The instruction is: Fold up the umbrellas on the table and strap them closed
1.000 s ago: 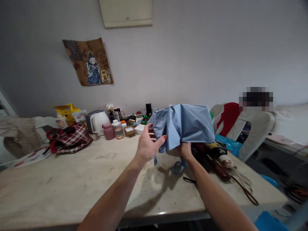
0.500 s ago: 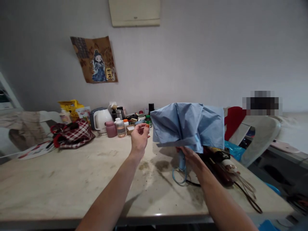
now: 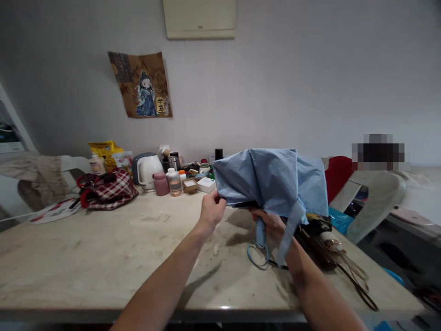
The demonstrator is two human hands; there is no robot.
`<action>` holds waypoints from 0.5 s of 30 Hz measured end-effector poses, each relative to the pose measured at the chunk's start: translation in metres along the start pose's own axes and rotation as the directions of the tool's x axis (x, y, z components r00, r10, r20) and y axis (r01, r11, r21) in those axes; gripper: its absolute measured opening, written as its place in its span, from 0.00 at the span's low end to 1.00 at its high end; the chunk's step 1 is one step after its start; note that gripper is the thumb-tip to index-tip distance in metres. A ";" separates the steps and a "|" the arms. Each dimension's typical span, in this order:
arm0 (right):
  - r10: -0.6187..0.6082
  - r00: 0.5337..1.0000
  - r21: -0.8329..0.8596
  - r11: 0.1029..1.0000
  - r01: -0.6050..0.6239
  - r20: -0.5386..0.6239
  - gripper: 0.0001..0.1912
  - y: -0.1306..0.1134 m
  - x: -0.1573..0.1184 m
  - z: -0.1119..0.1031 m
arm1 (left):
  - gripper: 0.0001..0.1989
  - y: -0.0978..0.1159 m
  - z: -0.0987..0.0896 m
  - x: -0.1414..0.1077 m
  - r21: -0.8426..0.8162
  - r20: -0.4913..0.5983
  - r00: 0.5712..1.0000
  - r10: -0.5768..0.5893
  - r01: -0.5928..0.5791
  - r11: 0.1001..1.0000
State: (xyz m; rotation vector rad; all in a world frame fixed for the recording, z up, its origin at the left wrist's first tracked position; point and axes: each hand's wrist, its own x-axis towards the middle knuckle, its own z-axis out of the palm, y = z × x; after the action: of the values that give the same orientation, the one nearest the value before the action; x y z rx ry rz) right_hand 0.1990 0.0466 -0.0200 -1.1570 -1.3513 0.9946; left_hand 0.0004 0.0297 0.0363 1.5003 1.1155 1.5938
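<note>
A light blue folding umbrella (image 3: 272, 177), its canopy loose and partly spread in pleats, is held above the right half of the table. My left hand (image 3: 212, 209) pinches the canopy's lower left edge. Beneath the canopy, my right hand (image 3: 270, 219) is wrapped round the umbrella near the top of its blue handle (image 3: 261, 233), some of its fingers hidden by the cloth. A wrist loop (image 3: 257, 263) dangles from the handle to the tabletop. The umbrella's blue strap (image 3: 289, 232) hangs down over my right forearm.
Other folded umbrellas (image 3: 319, 250) lie on the table (image 3: 103, 262) at right. Along the back stand a white kettle (image 3: 149, 170), a pink jar (image 3: 161, 184), bottles and small boxes. A checked bag (image 3: 112, 191) sits at left. Behind the right side are chairs and a person (image 3: 379, 154).
My left hand has moved right and closed on the canopy edge. The canopy's near folds have spread, and the strap now hangs over my right forearm. The view has shifted slightly.
</note>
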 end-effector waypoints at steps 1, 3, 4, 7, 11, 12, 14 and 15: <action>0.013 1.000 0.012 1.000 -0.013 0.001 0.18 -0.001 -0.002 0.000 | 0.06 0.001 -0.002 0.001 -0.021 -0.004 1.000 0.009 -0.009 1.000; 0.021 1.000 0.045 0.999 -0.021 -0.008 0.18 -0.004 -0.006 0.001 | 0.07 0.001 -0.003 0.001 -0.057 0.014 1.000 0.016 -0.015 0.998; 0.021 1.000 0.059 0.998 -0.021 -0.002 0.19 -0.006 -0.007 0.000 | 0.09 0.001 -0.003 0.001 -0.076 0.029 1.000 0.011 -0.009 0.997; 0.031 0.997 0.093 0.995 -0.038 0.077 0.21 -0.008 -0.008 -0.003 | 0.13 0.000 0.000 0.003 -0.144 0.019 0.999 -0.034 0.036 0.989; 0.046 0.992 0.135 0.989 -0.061 0.114 0.24 -0.009 -0.009 -0.005 | 0.15 0.001 0.003 0.005 -0.145 -0.091 0.994 -0.061 0.048 0.988; 0.040 0.993 0.151 0.987 -0.056 0.108 0.26 -0.010 -0.009 -0.004 | 0.16 0.002 0.003 0.004 -0.102 -0.119 0.992 -0.042 0.030 0.994; 0.017 0.995 0.188 0.982 -0.036 0.099 0.30 -0.013 -0.009 -0.001 | 0.21 0.003 0.006 -0.003 0.046 -0.198 0.977 0.080 -0.072 0.996; 0.003 0.996 0.204 0.979 -0.022 0.094 0.32 -0.014 -0.008 0.001 | 0.23 0.003 0.007 -0.008 0.151 -0.248 0.948 0.198 -0.164 0.975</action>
State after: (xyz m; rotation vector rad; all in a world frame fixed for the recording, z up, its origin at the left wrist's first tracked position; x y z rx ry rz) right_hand 0.1965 0.0358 -0.0079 -0.9752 -1.2818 1.1798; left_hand 0.0090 0.0221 0.0359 1.5451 1.2764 1.9231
